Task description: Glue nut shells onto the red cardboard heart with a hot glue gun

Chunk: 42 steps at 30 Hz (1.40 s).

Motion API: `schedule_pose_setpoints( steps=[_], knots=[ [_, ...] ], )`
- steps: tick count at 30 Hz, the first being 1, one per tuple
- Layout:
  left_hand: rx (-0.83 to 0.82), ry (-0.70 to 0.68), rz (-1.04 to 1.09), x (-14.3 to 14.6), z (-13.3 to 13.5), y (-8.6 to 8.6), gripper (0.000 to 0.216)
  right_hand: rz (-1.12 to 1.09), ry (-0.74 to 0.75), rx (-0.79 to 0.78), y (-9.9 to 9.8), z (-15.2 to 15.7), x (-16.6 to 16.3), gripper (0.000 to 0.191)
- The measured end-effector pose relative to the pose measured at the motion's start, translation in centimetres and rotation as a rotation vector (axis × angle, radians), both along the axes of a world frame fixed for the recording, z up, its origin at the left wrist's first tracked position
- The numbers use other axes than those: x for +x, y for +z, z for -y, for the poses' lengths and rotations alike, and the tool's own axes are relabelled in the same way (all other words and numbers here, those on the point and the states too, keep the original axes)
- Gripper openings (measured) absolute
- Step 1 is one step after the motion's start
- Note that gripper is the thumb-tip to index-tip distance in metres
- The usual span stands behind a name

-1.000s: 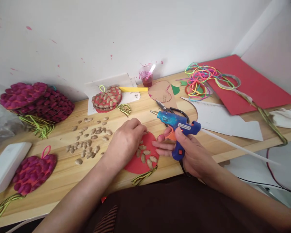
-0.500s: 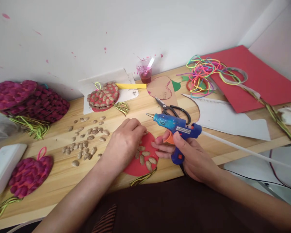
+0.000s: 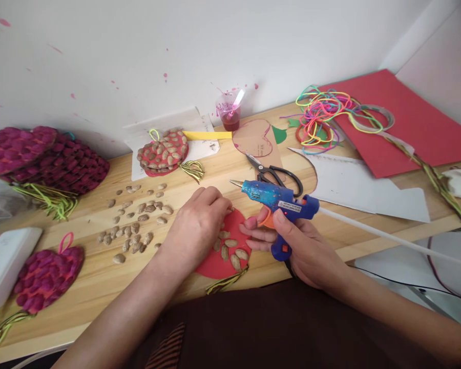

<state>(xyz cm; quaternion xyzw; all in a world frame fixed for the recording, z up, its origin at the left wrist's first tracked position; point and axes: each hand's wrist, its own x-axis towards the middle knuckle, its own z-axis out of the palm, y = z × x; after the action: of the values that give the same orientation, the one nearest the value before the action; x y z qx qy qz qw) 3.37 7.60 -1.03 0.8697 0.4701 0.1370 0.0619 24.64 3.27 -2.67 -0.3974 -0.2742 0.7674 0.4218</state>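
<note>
My right hand point(image 3: 297, 241) is wrapped round the handle of a blue glue gun point(image 3: 278, 201), its nozzle pointing left above the table. My left hand point(image 3: 197, 223) rests with curled fingers on a red paper disc point(image 3: 217, 261) at the table's front edge, fingertips pressed down near the disc's top; what lies under them is hidden. Several brown shells point(image 3: 230, 248) are stuck on the disc, and a yellow-green tassel point(image 3: 225, 282) hangs from its bottom. Loose shells point(image 3: 136, 225) lie scattered to the left of my left hand.
Black scissors point(image 3: 274, 174) lie behind the glue gun. A shell-covered disc point(image 3: 163, 151), a cup of red paint point(image 3: 229, 115), coloured cords point(image 3: 320, 118), red card point(image 3: 407, 123) and white paper point(image 3: 361, 187) sit further back. Magenta painted pieces point(image 3: 46, 154) and a white box point(image 3: 3, 264) are at the left.
Both hands have stayed in nearly the same place; only the camera view shifted slightly, and the glue gun dropped a little.
</note>
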Motion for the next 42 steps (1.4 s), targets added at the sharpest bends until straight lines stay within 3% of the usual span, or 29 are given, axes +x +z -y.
schedule_pose_setpoints(
  steps=[8, 13, 25, 42],
  knots=[
    [0.004, 0.120, 0.171, -0.9, -0.2, 1.0, 0.017, -0.046, 0.010, 0.003, -0.5, 0.1, 0.1, 0.030],
    [-0.019, 0.098, 0.217, -0.5, -0.2, 0.7, 0.016, -0.032, -0.010, -0.005, -0.3, 0.1, 0.0, 0.033],
    [0.020, 0.078, 0.163, 0.1, -0.2, -0.6, 0.015, -0.021, -0.008, 0.008, -0.5, 0.0, 0.0, 0.032],
    [-0.002, 0.088, 0.164, 0.2, -0.3, -1.0, 0.018, 0.009, -0.008, -0.031, 0.0, -0.2, -0.2, 0.032]
  ],
)
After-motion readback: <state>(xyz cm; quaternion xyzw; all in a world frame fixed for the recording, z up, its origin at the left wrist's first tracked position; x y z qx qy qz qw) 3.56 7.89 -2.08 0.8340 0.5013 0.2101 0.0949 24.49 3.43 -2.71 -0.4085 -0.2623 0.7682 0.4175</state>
